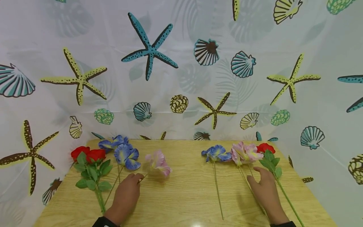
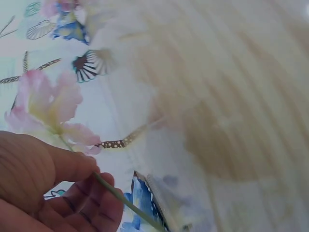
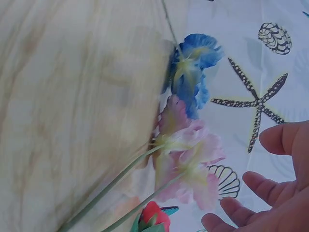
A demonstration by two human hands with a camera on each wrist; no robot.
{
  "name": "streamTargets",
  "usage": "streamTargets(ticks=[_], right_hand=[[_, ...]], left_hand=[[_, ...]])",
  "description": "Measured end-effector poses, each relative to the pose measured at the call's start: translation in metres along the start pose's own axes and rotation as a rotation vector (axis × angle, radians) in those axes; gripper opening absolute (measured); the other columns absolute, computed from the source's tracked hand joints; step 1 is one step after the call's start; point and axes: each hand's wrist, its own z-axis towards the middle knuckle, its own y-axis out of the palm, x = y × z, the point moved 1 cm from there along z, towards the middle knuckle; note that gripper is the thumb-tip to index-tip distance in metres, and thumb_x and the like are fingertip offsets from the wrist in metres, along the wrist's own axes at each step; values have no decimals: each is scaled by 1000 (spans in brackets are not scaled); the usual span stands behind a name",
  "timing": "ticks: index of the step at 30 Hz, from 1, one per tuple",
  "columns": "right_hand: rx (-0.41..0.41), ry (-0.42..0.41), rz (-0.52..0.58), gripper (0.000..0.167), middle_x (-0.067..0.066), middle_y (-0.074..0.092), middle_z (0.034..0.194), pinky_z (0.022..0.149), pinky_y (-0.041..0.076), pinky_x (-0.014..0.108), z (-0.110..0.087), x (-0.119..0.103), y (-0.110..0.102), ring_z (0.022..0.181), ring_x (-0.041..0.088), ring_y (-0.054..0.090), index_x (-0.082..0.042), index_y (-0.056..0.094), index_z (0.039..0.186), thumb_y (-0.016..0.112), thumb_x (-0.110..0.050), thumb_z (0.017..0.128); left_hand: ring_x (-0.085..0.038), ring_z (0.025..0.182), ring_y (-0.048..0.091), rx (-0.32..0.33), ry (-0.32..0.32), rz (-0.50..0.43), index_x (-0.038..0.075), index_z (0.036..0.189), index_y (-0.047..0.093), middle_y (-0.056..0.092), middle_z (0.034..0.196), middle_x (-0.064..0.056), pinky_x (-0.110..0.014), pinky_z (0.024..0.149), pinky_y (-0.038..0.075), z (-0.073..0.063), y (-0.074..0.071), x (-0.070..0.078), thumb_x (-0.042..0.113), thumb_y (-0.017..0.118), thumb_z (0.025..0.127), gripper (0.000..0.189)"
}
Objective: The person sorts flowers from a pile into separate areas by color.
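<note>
My left hand (image 1: 126, 195) pinches the green stem of a pink flower (image 1: 159, 163) between thumb and fingers; in the left wrist view the bloom (image 2: 50, 104) tips away past the thumb. Beside that hand, to its left, are blue flowers (image 1: 126, 156) and red roses (image 1: 95, 155) with leafy stems. My right hand (image 1: 265, 186) hovers over the stems of pink flowers (image 1: 246, 153), fingers spread and holding nothing. In the right wrist view its fingers (image 3: 260, 188) are apart from the pink blooms (image 3: 188, 159).
A blue flower (image 1: 216, 153) lies left of the pink pair, its stem pointing toward me. At the right lies a red rose (image 1: 266, 147) with green leaves. Behind the wooden table (image 1: 181, 195) hangs a white curtain (image 1: 181, 78) printed with shells and starfish.
</note>
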Motion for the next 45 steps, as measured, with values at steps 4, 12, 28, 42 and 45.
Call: streamTargets(ticks=[4,12,28,42,45], right_hand=[[33,-14,12,58,34,31,146,102,31,67,-5,-9,0,135,52,27,8,39,145,53,-29,102],[-6,-32,176,56,27,35,148,102,39,61,-16,-37,9,135,45,36,1,40,146,53,-32,104],[-296,-259,379,36,9,60,123,73,54,27,-61,-104,95,101,19,62,-8,57,130,60,-28,101],[-423,-359,551,27,6,61,105,72,54,26,-83,-135,127,92,14,61,-2,61,123,60,-16,100],[-392,-388,550,24,6,59,101,72,54,24,-84,-136,128,89,12,61,-2,60,121,60,-12,99]], left_hand=[[-14,69,56,36,-23,-154,5,115,68,60,89,-4,-30,54,45,1,-4,7,-4,67,90,26],[-24,85,65,6,-122,-544,2,119,64,61,99,-8,-36,65,54,2,-14,30,-3,62,94,26],[-22,88,61,-106,-263,-1184,3,126,56,52,103,-9,-35,71,55,0,-13,80,2,57,99,26],[-23,89,65,-103,-115,-1162,2,120,53,53,101,-11,-32,73,57,-5,-6,115,1,57,98,22],[-23,87,65,-91,-101,-1164,2,117,53,53,100,-10,-32,72,57,-6,-7,120,1,58,97,21]])
